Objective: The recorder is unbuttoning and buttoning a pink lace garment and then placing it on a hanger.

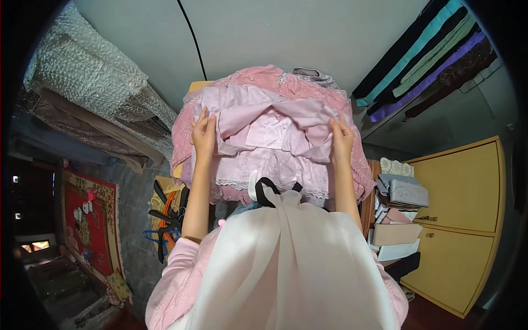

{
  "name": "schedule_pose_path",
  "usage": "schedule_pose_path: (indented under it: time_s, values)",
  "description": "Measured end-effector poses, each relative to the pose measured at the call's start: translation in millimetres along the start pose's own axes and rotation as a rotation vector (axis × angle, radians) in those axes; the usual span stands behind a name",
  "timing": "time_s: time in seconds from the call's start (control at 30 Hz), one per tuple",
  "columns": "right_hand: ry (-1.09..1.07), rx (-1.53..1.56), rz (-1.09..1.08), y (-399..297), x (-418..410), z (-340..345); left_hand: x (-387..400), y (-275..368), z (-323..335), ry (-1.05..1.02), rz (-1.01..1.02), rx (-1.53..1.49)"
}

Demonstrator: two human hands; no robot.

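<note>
A pale pink lace-trimmed garment (272, 165) lies over a darker pink textured garment (255, 76) on a yellow surface whose edge shows at the upper left. My left hand (203, 126) pinches the pale garment's raised fabric at its left side, thumb against the cloth. At the right side, my right hand (341, 130) grips the same fabric between thumb and fingers. Between the hands the cloth sags open, and a smooth, shiny inner panel shows in the middle. The lace hem hangs toward me, near my white sheer top and its black strap.
Clothes hangers (167, 218) lie in a pile at lower left. White beaded garments (95, 70) hang at the left, colourful ones (416, 53) at the upper right. Stacked purses (396, 233) stand beside a yellow cabinet (458, 185). A red rug (90, 218) covers part of the floor.
</note>
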State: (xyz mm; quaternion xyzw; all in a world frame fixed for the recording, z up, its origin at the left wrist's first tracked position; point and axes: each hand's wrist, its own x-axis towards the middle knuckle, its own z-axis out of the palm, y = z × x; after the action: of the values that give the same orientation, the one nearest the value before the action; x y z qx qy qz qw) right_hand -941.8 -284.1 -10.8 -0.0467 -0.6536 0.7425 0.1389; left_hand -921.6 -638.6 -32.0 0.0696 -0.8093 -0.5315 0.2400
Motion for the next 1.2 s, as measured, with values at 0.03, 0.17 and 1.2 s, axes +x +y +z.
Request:
schedule_pose_path:
  time_s: [0.03,0.17,1.2]
  values:
    - [0.109,-0.052,-0.052,4,6,-6,4,-5,3,0.015,-0.070,0.137]
    - [0.259,-0.879,-0.086,18,7,-24,-2,-14,9,0.069,-0.232,0.351]
    - [-0.287,-1.163,-0.218,-48,-55,-14,-78,68,-4,-0.259,0.183,0.702]
